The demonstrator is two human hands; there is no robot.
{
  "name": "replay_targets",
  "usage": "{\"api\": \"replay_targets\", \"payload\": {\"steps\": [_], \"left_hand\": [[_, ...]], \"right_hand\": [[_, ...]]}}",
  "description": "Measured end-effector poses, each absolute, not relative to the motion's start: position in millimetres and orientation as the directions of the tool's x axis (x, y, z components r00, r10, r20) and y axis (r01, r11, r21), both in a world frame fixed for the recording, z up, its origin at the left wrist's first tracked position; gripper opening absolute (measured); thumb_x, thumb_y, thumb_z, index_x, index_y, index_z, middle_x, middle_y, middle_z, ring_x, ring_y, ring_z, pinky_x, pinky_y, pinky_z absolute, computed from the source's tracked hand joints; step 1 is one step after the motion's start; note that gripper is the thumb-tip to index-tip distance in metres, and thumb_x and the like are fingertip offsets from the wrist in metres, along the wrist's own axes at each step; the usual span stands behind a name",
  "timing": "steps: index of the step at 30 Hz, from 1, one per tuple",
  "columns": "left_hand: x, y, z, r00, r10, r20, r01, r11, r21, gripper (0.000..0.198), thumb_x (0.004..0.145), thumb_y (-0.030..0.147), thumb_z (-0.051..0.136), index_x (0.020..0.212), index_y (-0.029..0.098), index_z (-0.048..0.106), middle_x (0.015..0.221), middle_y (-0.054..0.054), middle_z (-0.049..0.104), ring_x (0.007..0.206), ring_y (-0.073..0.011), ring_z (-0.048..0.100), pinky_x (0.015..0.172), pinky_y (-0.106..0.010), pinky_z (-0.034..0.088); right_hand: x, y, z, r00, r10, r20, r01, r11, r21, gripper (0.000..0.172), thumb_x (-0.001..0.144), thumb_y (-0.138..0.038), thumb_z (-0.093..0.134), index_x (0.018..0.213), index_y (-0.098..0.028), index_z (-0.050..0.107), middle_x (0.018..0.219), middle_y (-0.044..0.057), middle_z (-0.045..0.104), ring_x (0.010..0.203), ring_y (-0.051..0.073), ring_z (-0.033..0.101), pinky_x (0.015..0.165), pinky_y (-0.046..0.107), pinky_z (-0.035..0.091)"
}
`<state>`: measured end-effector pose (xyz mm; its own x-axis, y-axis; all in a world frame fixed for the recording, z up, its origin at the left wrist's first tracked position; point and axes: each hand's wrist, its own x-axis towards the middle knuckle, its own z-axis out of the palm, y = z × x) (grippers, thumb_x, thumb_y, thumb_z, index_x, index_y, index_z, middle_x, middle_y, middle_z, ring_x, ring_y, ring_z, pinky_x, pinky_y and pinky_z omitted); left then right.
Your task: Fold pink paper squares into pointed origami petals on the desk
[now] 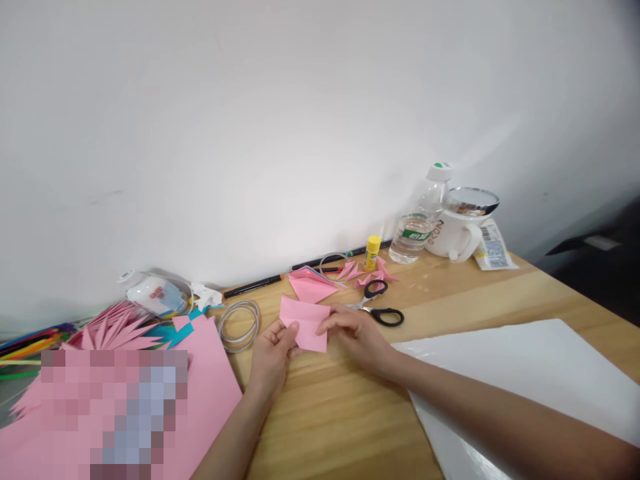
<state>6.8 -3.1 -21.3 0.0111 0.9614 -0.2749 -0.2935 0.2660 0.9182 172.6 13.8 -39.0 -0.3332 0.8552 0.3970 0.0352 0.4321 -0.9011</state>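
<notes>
A small pink paper sheet [311, 323] with faint crease lines is held up between my two hands, just above the wooden table. My left hand [277, 348] pinches its lower left side, thumb on top. At its right edge, my right hand [353, 331] grips with thumb and fingers. Right behind the sheet lies a folded pink paper piece [311, 285]. Scissors with black handles [383, 316] rest beyond my right hand, their blades partly hidden. Small folded pink paper shapes [377, 275] sit near a yellow glue stick [372, 253].
Pink paper sheets [215, 373] and fanned pink strips [113, 327] cover the left side. A tape ring [239, 325] lies left of my hands. Along the wall stand a water bottle [413, 233] and a white mug [450, 233]. A white board [525, 373] lies under my right forearm.
</notes>
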Motion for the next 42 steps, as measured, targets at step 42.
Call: {"api": "replay_targets", "payload": {"steps": [42], "left_hand": [[10.4, -8.2, -22.3, 0.168, 0.949, -0.269, -0.206, 0.3, 0.931, 0.031, 0.066, 0.028, 0.069, 0.092, 0.012, 0.065, 0.085, -0.008, 0.072, 0.077, -0.0232, 0.066, 0.072, -0.036, 0.053]], "right_hand": [[172.0, 14.9, -42.3, -0.237, 0.95, 0.204, 0.05, 0.222, -0.974, 0.014, 0.07, -0.026, 0.064, 0.067, -0.016, 0.055, 0.064, -0.001, 0.053, 0.057, 0.01, 0.047, 0.052, 0.02, 0.037]]}}
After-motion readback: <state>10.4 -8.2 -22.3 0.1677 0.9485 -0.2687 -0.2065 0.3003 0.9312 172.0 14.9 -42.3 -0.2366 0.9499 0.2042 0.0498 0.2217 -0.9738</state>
